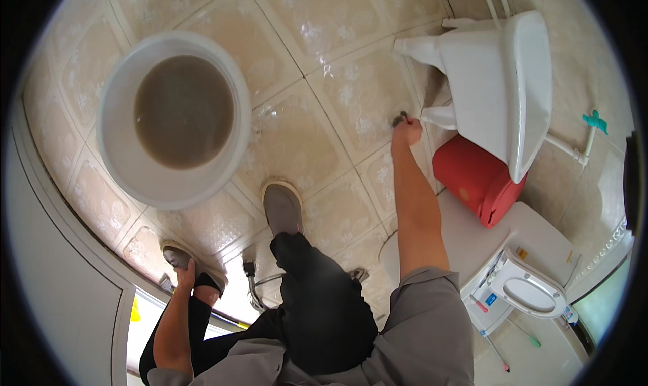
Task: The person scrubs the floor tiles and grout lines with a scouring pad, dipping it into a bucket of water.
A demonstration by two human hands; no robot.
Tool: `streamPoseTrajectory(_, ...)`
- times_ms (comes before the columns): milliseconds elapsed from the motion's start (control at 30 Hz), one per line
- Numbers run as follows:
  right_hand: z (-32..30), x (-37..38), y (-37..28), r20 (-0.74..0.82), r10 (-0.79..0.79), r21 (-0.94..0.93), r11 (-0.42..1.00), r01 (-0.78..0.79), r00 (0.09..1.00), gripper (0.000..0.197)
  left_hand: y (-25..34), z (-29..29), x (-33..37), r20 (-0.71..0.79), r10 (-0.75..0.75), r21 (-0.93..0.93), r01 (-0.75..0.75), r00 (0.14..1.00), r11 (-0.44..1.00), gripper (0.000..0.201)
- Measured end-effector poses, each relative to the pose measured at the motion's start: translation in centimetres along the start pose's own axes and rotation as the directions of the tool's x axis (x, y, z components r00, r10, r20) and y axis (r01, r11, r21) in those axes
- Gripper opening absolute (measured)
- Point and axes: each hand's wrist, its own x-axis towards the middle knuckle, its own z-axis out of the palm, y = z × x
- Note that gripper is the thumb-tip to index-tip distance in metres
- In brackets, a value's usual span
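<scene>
Gripping a small, dark, indistinct object [400, 119] near the beige tiled floor [344, 109], the right hand [408, 133] has curled fingers; the left hand [184, 276] touches a grey slip-on shoe [177, 256], finger opening unclear.

the glossy beige tiled floor [351, 82] carries a wide white basin [169, 185] of murky brown water [183, 113], with a grey shoe [282, 208] resting near it
</scene>
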Motion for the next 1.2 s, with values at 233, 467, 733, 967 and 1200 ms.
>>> streamPoseTrajectory(233, 1.2, -2.3, 1.0, 0.056, -0.374, -0.056, 0.924, 0.377, 0.926, 0.012, -2.4, -0.7, 2.7, 0.021, 0.070, -0.048, -0.069, 0.997, 0.996, 0.105)
streamPoseTrajectory(467, 1.5, -11.9, 0.1, 0.294, -0.527, 0.273, 0.846, 0.458, 0.797, 0.009, -4.2, -1.3, -0.4, -0.024, -0.012, -0.054, 0.010, 1.000, 0.999, 0.105)
streamPoseTrajectory(733, -0.4, -11.0, 1.4, 0.170, -0.560, 0.111, 0.829, 0.548, 0.811, 0.003, -2.0, -0.6, 0.1, -0.005, -0.040, -0.053, 0.039, 0.999, 0.998, 0.105)
streamPoseTrajectory(967, -1.9, -11.2, 2.4, 0.177, -0.234, 0.058, 0.972, 0.228, 0.956, 0.006, -2.3, 0.6, 1.7, -0.025, -0.026, -0.019, 0.026, 0.999, 0.999, 0.108)
streamPoseTrajectory(1200, -5.5, -13.6, 5.7, 0.247, -0.160, 0.114, 0.984, 0.136, 0.956, 0.013, -3.1, 1.4, 2.5, -0.111, 0.001, 0.072, 0.007, 0.994, 0.997, 0.108)
